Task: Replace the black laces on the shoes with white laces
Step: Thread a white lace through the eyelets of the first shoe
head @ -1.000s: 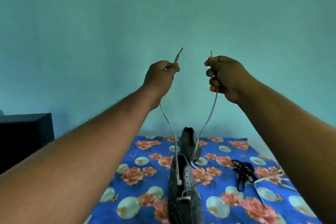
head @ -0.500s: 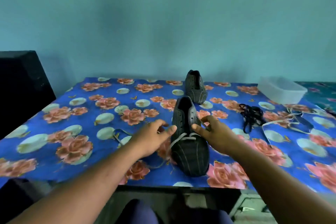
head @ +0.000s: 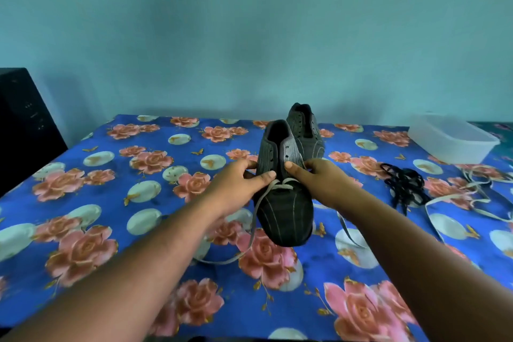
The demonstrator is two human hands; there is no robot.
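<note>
Hands grip near shoe; far shoe half hidden behind.

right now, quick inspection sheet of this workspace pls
surface: blue floral tablecloth covering the table.
job's things: near dark striped shoe with a white lace in its lowest eyelets, ends trailing loose; second dark shoe behind it, unlaced; pile of black laces; spare white lace at right.
clutter: clear plastic box.
grips: left hand and right hand hold the near shoe's sides.
cables: nothing seen.
surroundings: teal wall; black cabinet at left.
</note>
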